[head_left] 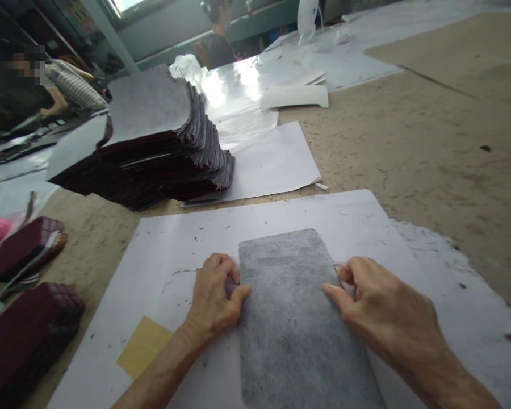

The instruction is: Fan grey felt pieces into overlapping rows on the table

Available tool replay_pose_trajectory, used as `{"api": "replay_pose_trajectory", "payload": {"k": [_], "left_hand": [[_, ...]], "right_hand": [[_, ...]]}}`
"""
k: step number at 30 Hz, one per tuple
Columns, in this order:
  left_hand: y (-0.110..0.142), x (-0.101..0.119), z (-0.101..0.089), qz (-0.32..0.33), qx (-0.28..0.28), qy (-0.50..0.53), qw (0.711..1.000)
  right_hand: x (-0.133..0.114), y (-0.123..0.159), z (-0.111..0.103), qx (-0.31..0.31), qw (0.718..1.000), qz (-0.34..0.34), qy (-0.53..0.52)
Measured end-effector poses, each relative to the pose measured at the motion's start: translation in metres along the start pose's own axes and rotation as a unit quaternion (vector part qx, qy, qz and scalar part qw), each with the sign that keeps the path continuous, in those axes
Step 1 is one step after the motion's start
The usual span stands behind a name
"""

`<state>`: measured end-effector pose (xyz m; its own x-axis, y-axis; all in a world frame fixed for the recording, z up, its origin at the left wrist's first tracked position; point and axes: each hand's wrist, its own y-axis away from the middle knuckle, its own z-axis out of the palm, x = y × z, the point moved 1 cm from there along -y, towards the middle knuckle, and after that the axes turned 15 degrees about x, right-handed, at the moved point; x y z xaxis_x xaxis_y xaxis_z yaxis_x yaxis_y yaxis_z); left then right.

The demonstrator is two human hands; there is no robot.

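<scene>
A grey, felt-like fabric panel with rounded corners lies on a white paper sheet in front of me. At its left edge my left hand is closed, thumb on top of the panel and fingers curled beside it. Something small and purplish shows between those fingers, too hidden to name. My right hand pinches the opposite edge between thumb and bent forefinger. The panel's near end runs out of the picture. A yellow paper square is beside my left forearm.
Beyond the sheet stands a tall stack of grey-backed dark fabric pieces. Maroon fabric bundles lie at the left. A curved white card and brown paper lie farther back. Two people are in the background.
</scene>
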<state>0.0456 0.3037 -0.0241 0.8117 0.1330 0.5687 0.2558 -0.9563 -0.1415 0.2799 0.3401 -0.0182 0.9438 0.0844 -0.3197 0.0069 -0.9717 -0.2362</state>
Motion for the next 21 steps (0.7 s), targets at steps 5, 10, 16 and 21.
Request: {"api": "replay_pose_trajectory", "payload": {"k": [5,10,16,21], "left_hand": [[-0.006,0.001,-0.003,0.069,-0.027,0.008,0.997],[-0.018,0.002,-0.003,0.090,-0.106,0.000,0.990],[-0.023,0.006,-0.003,0.056,-0.126,-0.028,0.990],[-0.008,0.001,-0.002,-0.015,-0.085,-0.035,0.996]], "right_hand": [[0.007,-0.011,0.002,0.020,0.980,-0.159,-0.121],[0.007,-0.027,-0.003,-0.117,0.982,-0.114,-0.099],[-0.002,-0.028,-0.005,-0.142,0.986,-0.057,-0.069],[0.000,-0.003,0.001,-0.070,0.996,0.044,-0.039]]}}
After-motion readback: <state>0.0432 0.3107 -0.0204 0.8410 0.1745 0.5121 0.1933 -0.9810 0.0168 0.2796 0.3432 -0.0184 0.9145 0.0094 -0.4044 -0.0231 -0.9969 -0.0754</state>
